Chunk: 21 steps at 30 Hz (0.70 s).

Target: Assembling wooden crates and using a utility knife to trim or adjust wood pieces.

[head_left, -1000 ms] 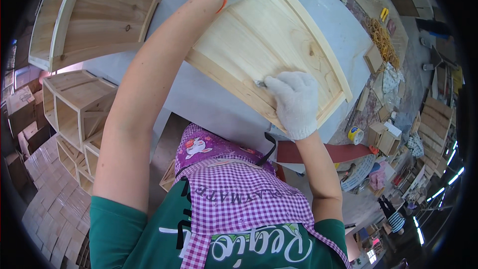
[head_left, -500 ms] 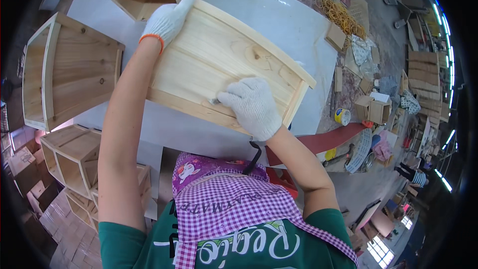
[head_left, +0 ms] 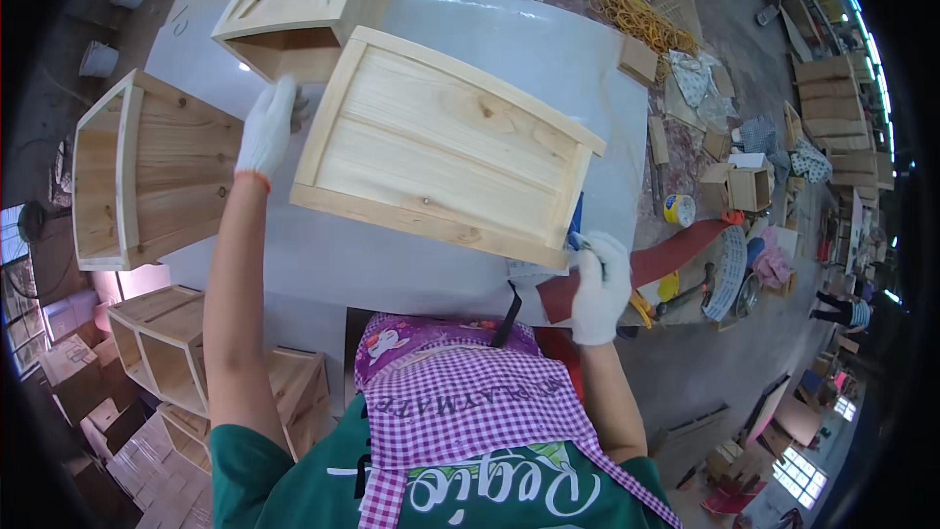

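The shallow pale pine box frame (head_left: 446, 152) lies on the white worktop (head_left: 392, 264); stiff, light, best gripped by its rims. Gloved left hand (head_left: 266, 129) rests open beside it, right hand (head_left: 599, 284) fingers pinch its corner

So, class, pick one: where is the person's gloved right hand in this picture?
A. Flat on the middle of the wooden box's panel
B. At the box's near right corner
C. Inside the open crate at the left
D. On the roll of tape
B: the right hand sits at the near right corner of the wooden box, off its panel.
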Tool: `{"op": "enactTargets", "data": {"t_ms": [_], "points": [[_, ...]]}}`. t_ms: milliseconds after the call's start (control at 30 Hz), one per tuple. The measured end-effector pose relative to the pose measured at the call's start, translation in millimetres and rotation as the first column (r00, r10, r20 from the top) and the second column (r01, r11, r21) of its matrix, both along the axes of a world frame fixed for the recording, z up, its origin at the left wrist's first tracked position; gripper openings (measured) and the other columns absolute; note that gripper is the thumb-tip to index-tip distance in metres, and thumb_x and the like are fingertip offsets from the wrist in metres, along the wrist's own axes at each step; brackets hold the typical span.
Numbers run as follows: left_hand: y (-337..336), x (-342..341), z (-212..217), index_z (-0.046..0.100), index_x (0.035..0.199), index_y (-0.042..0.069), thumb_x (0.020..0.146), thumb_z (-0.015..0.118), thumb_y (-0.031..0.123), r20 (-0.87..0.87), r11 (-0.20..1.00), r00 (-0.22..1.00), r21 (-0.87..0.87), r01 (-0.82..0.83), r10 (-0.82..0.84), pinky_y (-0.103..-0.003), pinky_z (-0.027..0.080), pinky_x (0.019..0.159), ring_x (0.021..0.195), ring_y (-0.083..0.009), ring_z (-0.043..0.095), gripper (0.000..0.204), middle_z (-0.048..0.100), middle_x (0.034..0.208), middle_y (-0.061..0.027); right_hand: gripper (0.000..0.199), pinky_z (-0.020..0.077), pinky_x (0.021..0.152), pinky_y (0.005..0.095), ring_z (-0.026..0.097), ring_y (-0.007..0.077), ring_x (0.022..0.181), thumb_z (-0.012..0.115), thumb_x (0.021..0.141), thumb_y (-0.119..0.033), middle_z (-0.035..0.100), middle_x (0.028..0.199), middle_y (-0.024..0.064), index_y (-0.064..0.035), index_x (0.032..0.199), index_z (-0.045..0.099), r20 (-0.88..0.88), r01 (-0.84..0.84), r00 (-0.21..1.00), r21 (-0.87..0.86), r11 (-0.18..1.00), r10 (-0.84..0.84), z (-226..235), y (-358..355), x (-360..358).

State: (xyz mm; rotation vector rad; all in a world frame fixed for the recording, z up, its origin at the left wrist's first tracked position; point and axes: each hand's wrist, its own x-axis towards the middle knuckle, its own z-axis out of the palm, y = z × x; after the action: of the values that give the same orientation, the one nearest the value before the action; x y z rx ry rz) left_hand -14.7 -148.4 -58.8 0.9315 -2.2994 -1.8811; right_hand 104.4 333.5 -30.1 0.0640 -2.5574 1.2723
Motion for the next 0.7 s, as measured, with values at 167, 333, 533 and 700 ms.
{"op": "enactTargets", "data": {"t_ms": [167, 333, 533, 700], "points": [[-11.3, 93.6, -30.3, 0.059, 0.134, -0.003, 0.108, 0.049, 0.044, -0.082, 0.998, 0.996, 0.051, -0.042, 0.046, -0.036, 0.051, 0.099, 0.115, -0.0236, 0.067, 0.055, 0.068, 0.127, -0.0156, 0.021, 0.0506, 0.086, 0.0299, 0.063, 0.0163, 0.101, 0.06, 0.098, -0.001, 0.07, 0.106, 0.0095, -0.0011, 0.117, 0.068, 0.504, 0.448, 0.854, -0.589, 0.673, -0.128, -3.3, -9.6, 11.4], [0.1, 136.8, -34.2, 0.056, 0.138, -0.002, 0.11, 0.043, 0.043, -0.1, 0.997, 0.992, 0.04, -0.073, 0.077, -0.04, 0.048, 0.106, 0.121, -0.0264, 0.064, 0.055, 0.066, 0.131, -0.0163, 0.022, 0.0515, 0.087, 0.0317, 0.064, 0.0179, 0.1, 0.06, 0.097, -0.002, 0.07, 0.106, 0.0097, -0.0011, 0.117, 0.069, 0.341, 0.264, 0.929, -0.335, 0.904, -0.144, 10.0, -12.0, -3.5], [24.8, 123.3, -14.5, 0.05, 0.144, -0.004, 0.11, 0.047, 0.035, -0.281, 0.997, 0.956, 0.028, -0.078, 0.083, -0.038, 0.048, 0.106, 0.123, -0.0263, 0.063, 0.052, 0.062, 0.137, -0.0179, 0.021, 0.0541, 0.084, 0.038, 0.067, 0.0309, 0.096, 0.07, 0.092, -0.004, 0.07, 0.105, 0.0122, -0.0057, 0.113, 0.071, -0.148, -0.143, 0.97, 0.289, 0.947, 0.192, 29.0, -25.1, -61.4], [49.5, 95.4, 0.4, 0.054, 0.141, -0.005, 0.106, 0.053, 0.028, -0.31, 0.987, 0.951, -0.157, -0.045, -0.006, -0.035, 0.047, 0.104, 0.118, -0.0229, 0.063, 0.048, 0.065, 0.13, -0.0171, 0.024, 0.0523, 0.084, 0.0394, 0.067, 0.0334, 0.092, 0.074, 0.088, -0.005, 0.07, 0.099, 0.0137, -0.0066, 0.111, 0.071, -0.285, -0.168, 0.912, 0.398, 0.902, 0.296, 20.7, -56.7, -111.8]]}}
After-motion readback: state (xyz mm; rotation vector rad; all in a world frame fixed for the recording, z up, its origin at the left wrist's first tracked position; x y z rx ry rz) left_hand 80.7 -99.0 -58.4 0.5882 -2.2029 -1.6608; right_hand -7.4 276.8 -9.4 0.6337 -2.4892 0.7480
